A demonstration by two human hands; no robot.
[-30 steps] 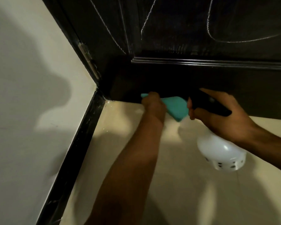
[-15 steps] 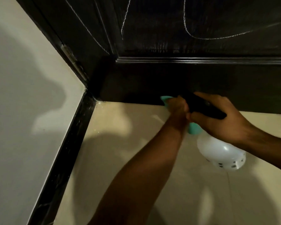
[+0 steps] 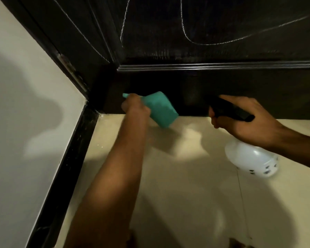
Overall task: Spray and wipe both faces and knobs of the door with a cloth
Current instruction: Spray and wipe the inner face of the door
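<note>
The dark door (image 3: 195, 36) fills the top of the view, its bottom rail just above the floor. My left hand (image 3: 135, 106) grips a teal cloth (image 3: 159, 109) and presses it against the door's bottom rail near the hinge side. My right hand (image 3: 243, 119) holds a white spray bottle (image 3: 251, 161) by its black trigger head, the bottle hanging low over the floor to the right of the cloth. No knob is in view.
A white wall (image 3: 21, 113) with a black skirting board (image 3: 68, 169) runs along the left. A metal hinge (image 3: 72, 72) sits on the door frame. Cream floor tiles (image 3: 186, 194) lie below my arms.
My left hand has swept the cloth back to the left along the bottom rail, away from my right hand. The spray bottle has stayed about where it was.
</note>
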